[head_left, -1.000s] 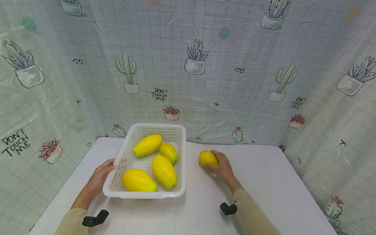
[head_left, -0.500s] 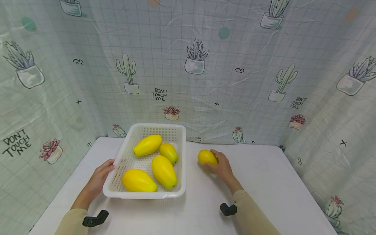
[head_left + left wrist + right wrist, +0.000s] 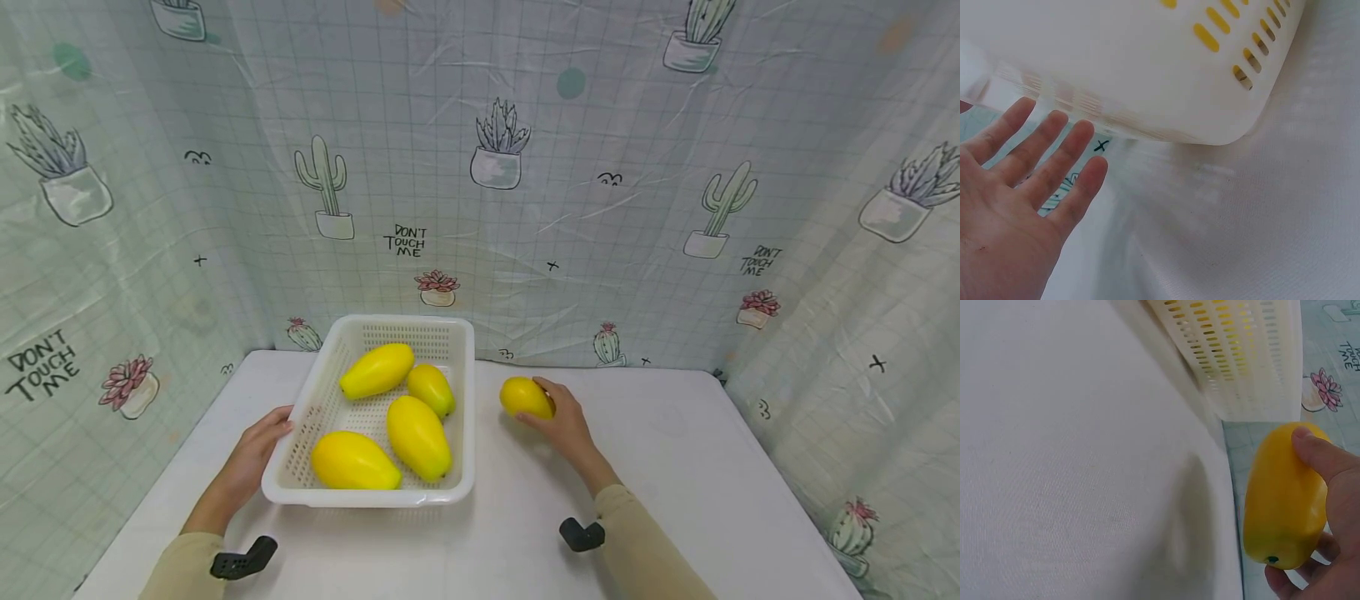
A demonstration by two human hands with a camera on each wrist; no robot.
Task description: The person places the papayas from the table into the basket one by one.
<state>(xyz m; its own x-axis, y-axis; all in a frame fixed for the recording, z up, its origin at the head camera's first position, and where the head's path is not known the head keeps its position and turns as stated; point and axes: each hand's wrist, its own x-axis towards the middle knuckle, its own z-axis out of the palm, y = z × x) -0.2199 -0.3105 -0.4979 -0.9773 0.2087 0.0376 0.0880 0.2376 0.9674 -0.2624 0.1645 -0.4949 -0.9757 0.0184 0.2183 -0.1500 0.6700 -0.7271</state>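
My right hand (image 3: pixel 566 421) grips a yellow papaya (image 3: pixel 525 397) to the right of the basket, thumb on one side and fingers on the other. In the right wrist view the papaya (image 3: pixel 1285 494) shows a green tip, and its shadow falls apart from it on the table. A white perforated basket (image 3: pixel 467 417) holds several more papayas, one of them a long papaya (image 3: pixel 378 371) at the back. My left hand (image 3: pixel 251 458) touches the basket's left side. Seen from the left wrist, that hand (image 3: pixel 1022 200) has straight, spread fingers at the basket wall (image 3: pixel 1147 75).
The white table (image 3: pixel 660 467) extends right of the basket and in front of it. A patterned curtain (image 3: pixel 555 208) with cactus drawings closes off the back and both sides. A black wrist device (image 3: pixel 582 534) sits by the right sleeve, another black device (image 3: pixel 243 558) by the left.
The right hand has moved the papaya slightly up in the head view and left toward the basket. The left hand and the basket have stayed where they were.
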